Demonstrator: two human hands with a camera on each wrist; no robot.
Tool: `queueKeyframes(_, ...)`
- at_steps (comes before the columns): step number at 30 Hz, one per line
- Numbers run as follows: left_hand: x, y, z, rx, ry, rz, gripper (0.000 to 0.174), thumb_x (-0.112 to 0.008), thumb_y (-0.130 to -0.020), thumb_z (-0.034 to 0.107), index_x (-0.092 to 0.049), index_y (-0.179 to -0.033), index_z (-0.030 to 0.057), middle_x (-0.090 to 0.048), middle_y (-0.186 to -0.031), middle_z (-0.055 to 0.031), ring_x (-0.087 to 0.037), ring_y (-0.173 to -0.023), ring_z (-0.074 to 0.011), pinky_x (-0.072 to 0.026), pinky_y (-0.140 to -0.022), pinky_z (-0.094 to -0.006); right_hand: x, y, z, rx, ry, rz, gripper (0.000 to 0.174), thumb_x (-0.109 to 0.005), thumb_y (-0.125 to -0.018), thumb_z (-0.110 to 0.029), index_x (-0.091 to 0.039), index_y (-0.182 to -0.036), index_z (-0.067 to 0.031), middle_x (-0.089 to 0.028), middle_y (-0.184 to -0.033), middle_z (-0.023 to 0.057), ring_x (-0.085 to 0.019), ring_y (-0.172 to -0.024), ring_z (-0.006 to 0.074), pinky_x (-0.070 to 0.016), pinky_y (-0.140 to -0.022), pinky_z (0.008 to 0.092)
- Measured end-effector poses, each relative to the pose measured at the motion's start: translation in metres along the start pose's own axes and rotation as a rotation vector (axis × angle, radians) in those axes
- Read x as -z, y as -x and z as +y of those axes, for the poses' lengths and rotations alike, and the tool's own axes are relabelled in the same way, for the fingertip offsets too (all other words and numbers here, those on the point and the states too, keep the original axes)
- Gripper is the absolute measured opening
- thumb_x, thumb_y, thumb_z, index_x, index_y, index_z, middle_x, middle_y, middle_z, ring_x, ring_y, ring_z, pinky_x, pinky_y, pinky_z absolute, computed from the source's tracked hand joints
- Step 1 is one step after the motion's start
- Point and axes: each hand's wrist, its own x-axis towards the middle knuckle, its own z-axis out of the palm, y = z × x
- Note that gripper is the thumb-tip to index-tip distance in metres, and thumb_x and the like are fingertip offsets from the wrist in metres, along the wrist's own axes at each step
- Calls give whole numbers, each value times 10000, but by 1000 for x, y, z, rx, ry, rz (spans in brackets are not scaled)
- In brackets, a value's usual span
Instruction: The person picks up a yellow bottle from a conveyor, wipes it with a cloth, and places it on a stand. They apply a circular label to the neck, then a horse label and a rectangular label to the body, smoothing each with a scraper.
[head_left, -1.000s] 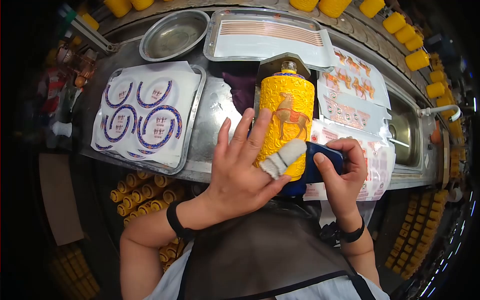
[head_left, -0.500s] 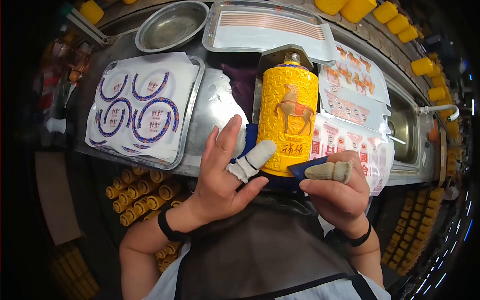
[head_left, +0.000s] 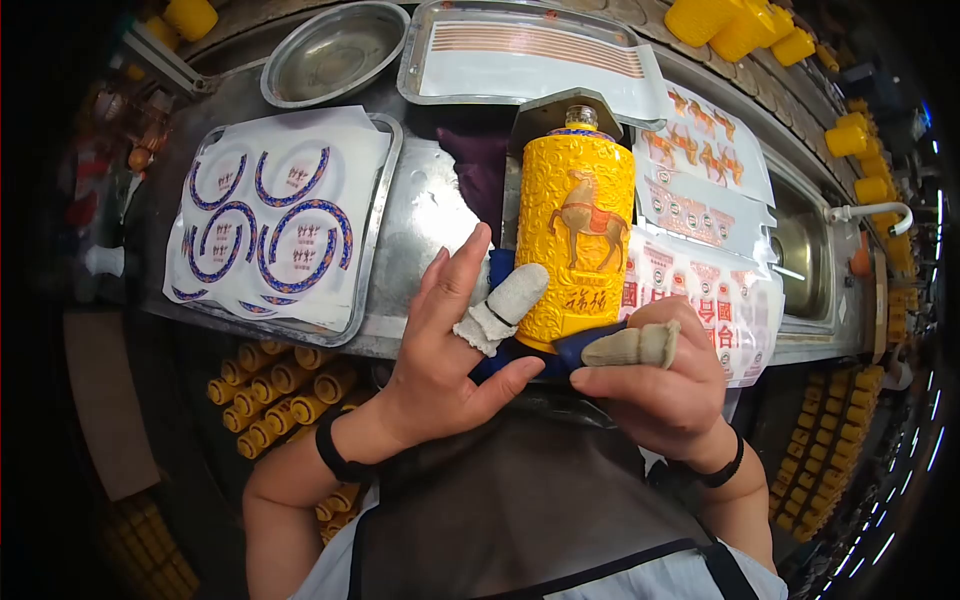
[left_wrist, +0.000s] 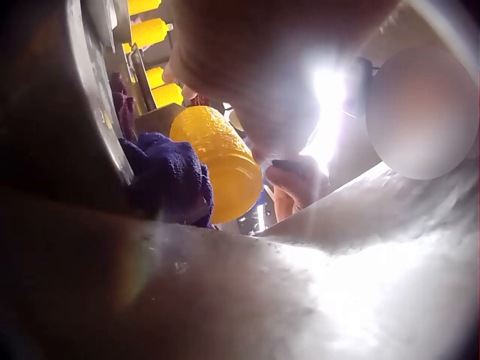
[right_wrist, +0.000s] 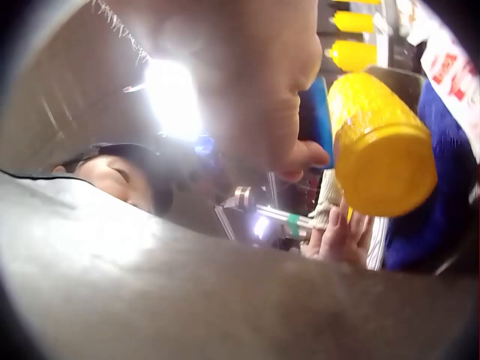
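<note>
A yellow embossed bottle (head_left: 545, 215) lies with its clear neck pointing away, a brown horse decal and dark lettering on its upper face. Blue cloth (left_wrist: 169, 176) lies under and beside it; the bottle's base (right_wrist: 390, 172) faces the right wrist camera. My left hand (head_left: 440, 340) has its fingers extended, the cloth-covered index fingertip at the bottle's lower left side. Between thumb and a cot-covered finger, my right hand (head_left: 665, 385) pinches a dark blue flat scraper (head_left: 575, 349), close by the bottle's lower end.
On the left, a metal tray (head_left: 384, 230) holds sheets of blue curved decals. A round metal bowl (head_left: 335, 55) and a tray with a striped sheet (head_left: 530, 80) stand behind. Decal sheets (head_left: 705, 235) cover the right, beside a sink (head_left: 800, 260). Yellow bottles (head_left: 280, 385) crowd below.
My left hand has drawn back from over the bottle to its lower left. The right hand has turned over and carried the scraper leftward to the lower end, uncovering the lettering.
</note>
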Motion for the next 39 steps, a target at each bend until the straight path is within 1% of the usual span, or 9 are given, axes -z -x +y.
queueKeyframes(5,-5,-6,0,7,95,-9,789,-795,-762,294,-473,-1395,-49,-315,-1510,-324,-389,-1370,-443,-296,-1122,-521,-7,11,4,-855,-470,424,243,-780,-782,-2,-675,-1000,-15,-688,-963,42,-636,-844,96,-519,-740,244)
queueKeyframes(10,8,-16,1,44,277,-15,879,-778,-794,330,-364,-1456,-75,-287,-1536,-303,-349,-1413,-400,-276,-1151,-431,-1,15,3,-797,-633,610,104,-676,-864,2,-645,-962,23,-649,-981,31,-610,-846,75,-499,-741,220)
queueKeyframes(14,19,-40,14,14,692,-20,978,-695,-860,481,-229,-1512,-80,-194,-1588,-262,-279,-1456,-339,-217,-1174,-392,14,5,15,-714,-776,265,99,-655,-847,-48,-660,-925,14,-657,-905,42,-575,-773,85,-445,-692,225)
queueKeyframes(17,22,-57,41,72,935,-132,1068,-592,-898,609,-60,-1548,-51,-43,-1628,-213,-143,-1495,-289,-149,-1190,-396,9,-33,-9,-214,-224,147,200,-769,-784,-125,-662,-914,-17,-613,-762,79,-581,-623,171,-447,-555,291)
queueKeyframes(20,11,-60,52,87,1060,-120,1057,-519,-933,623,43,-1553,-23,68,-1632,-197,-13,-1510,-278,-100,-1195,-421,-10,-40,-4,-10,-98,249,229,-779,-729,-98,-633,-895,-42,-532,-658,87,-561,-551,266,-430,-473,353)
queueKeyframes(28,11,-44,48,135,935,-129,953,-337,-962,679,-156,-1538,-59,329,-1564,-196,175,-1487,-328,9,-1192,-472,-27,-31,-11,111,16,197,179,-724,-701,-70,-581,-810,-66,-437,-605,59,-530,-504,239,-402,-443,378)
queueKeyframes(33,14,-51,45,133,816,-127,965,-333,-942,713,-253,-1515,-59,321,-1561,-221,176,-1486,-349,8,-1188,-495,-24,-27,-14,37,4,275,246,-782,-711,-122,-656,-916,-68,-578,-709,68,-589,-558,231,-438,-465,336)
queueKeyframes(37,12,-40,30,9,357,-162,948,-376,-896,761,-466,-1387,-46,239,-1570,-283,175,-1473,-436,15,-1171,-549,-8,-36,-20,-27,67,192,281,-838,-698,-84,-695,-938,-53,-686,-839,113,-682,-720,251,-534,-626,314)
queueKeyframes(39,12,-36,22,-43,170,-181,953,-420,-850,802,-596,-1269,-36,168,-1578,-318,168,-1463,-483,29,-1155,-587,-14,-35,-13,-13,71,189,269,-815,-706,-56,-698,-948,-58,-667,-816,109,-656,-675,255,-508,-568,333)
